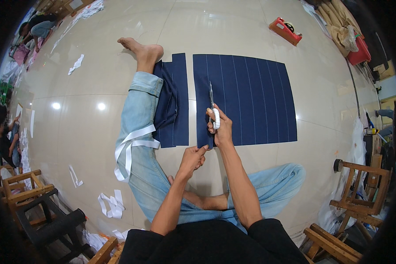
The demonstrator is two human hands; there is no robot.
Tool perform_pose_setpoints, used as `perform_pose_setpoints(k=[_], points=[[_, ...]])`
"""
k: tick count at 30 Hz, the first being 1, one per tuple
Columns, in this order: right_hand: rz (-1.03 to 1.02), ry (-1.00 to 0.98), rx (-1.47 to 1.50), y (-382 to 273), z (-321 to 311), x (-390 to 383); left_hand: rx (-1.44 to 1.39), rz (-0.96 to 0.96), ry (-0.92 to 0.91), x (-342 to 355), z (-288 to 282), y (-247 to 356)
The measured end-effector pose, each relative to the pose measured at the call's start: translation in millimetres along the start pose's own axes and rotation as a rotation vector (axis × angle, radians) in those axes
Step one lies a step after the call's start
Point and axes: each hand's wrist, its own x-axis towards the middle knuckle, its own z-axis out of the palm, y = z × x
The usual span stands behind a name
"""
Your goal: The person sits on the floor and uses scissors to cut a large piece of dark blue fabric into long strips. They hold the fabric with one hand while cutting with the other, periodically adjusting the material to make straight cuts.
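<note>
On the floor before me lies a large navy fabric piece (259,97) with pale lengthwise lines. My right hand (223,128) grips scissors (216,119) with white-wrapped handles, their blades pointing away from me along the fabric's left part. Whether the blades are parted is too small to tell. At the near left corner of that piece, my left hand (191,160) is closed, pinching the fabric edge between thumb and finger. A narrower navy piece (180,92) lies to the left across a thin gap, rumpled against my outstretched leg.
White strips (128,152) drape over my left leg, and another white strip (112,204) lies on the floor. A red tape dispenser (286,31) sits at the far right. Wooden stools (361,187) and a black stool (53,222) flank me. Other people sit at the left rim.
</note>
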Motion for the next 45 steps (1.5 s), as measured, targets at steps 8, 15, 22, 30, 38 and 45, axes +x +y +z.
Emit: perform_pose_setpoints(k=[8, 15, 22, 30, 38, 45], points=[[-0.001, -0.003, -0.039, 3.1, -0.5, 1.9, -0.005, 0.000, 0.003, 0.8, -0.5, -0.6], [0.019, 0.029, -0.047, -3.6, 1.0, -0.2, 0.021, -0.038, 0.016, 0.7, 0.1, 2.6], [0.000, 0.034, 0.019, -13.9, 11.1, 18.0, 0.033, -0.046, 0.035, 1.5, 2.1, 3.2], [-0.022, 0.022, -0.053, -10.7, 12.0, 33.3, 0.029, -0.057, 0.020, 5.1, 0.7, 1.3], [-0.006, 0.023, -0.119, -8.0, 8.0, 37.2, 0.028, -0.062, 0.038, 6.0, 3.0, 1.5], [-0.008, 0.042, -0.042, -18.8, 15.9, 37.1, 0.011, -0.058, 0.025, 4.9, 1.8, 3.1]])
